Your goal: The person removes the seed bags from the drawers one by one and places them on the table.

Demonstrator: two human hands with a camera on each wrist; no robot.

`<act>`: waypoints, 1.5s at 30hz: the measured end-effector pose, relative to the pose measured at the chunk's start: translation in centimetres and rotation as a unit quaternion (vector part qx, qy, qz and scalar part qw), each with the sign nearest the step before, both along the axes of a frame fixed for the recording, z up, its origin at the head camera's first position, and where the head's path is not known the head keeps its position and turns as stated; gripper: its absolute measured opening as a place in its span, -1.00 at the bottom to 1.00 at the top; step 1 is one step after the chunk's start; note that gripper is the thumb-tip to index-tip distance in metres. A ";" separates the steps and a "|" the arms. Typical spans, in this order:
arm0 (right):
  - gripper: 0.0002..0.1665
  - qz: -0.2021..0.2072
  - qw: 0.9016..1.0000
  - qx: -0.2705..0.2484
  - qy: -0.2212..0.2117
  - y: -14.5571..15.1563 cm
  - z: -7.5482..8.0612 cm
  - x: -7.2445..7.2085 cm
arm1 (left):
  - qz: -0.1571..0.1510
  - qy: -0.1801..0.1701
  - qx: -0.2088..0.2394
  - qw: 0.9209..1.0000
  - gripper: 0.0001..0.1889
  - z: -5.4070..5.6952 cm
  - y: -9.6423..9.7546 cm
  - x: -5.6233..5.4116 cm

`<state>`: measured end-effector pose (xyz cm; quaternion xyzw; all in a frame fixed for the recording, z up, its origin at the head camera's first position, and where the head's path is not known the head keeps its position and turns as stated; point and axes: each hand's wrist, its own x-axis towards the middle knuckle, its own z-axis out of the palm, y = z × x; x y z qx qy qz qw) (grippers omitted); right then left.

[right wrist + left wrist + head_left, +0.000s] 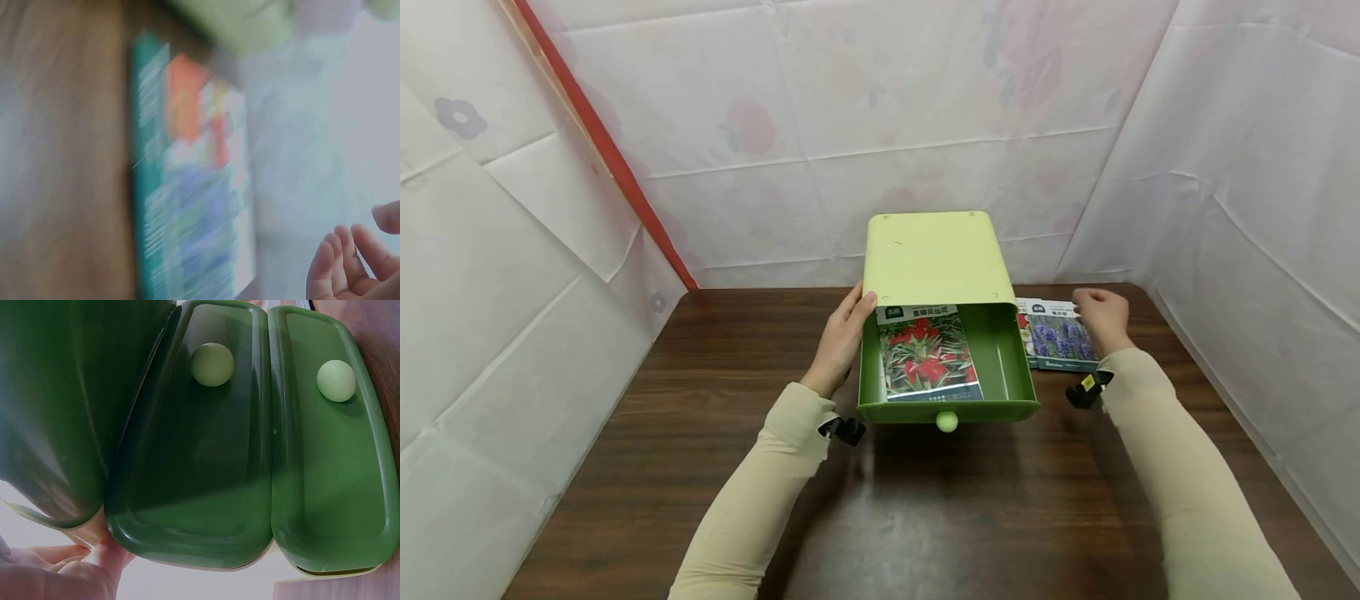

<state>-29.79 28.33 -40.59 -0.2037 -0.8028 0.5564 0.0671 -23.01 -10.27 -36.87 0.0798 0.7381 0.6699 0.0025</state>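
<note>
A small chest of drawers with a pale yellow-green casing [932, 254] stands on the table, its green top drawer [1003, 350] pulled out. Inside the drawer lies a seed packet [928, 354] picturing red flowers. My left hand [838, 337] rests against the casing's left side, thumb at the front top corner. To the right of the chest lie a purple-flower seed packet [1063, 340] and, partly hidden beside it, another packet [1028, 337] with red and white on it. My right hand [1103, 317] is over the right end of the purple packet, fingers loosely bent, holding nothing.
Two lower drawers [200, 456] with round knobs are closed, seen in the left wrist view. The dark wooden table [715, 400] is bordered by white patterned sheets [820, 167] at the back and sides. A red strip [602, 142] runs down the left corner.
</note>
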 end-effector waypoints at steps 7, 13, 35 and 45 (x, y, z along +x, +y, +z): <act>-0.47 0.091 0.992 0.002 0.091 -3.0 5.6 1.6 | -0.002 0.000 0.004 1.000 -0.29 0.1 0.0 0.0; -0.48 0.165 0.976 0.049 0.133 -5.9 9.1 4.3 | 0.002 0.001 0.001 1.000 -0.29 0.1 0.1 -0.2; -0.77 0.372 0.813 0.335 0.296 -12.7 9.7 10.7 | 0.005 -0.002 -0.005 1.000 -0.28 0.1 -0.1 -0.1; -0.23 0.433 0.756 0.470 0.142 -13.7 9.1 10.5 | 0.000 -0.001 -0.001 1.000 -0.29 0.0 -0.1 -0.2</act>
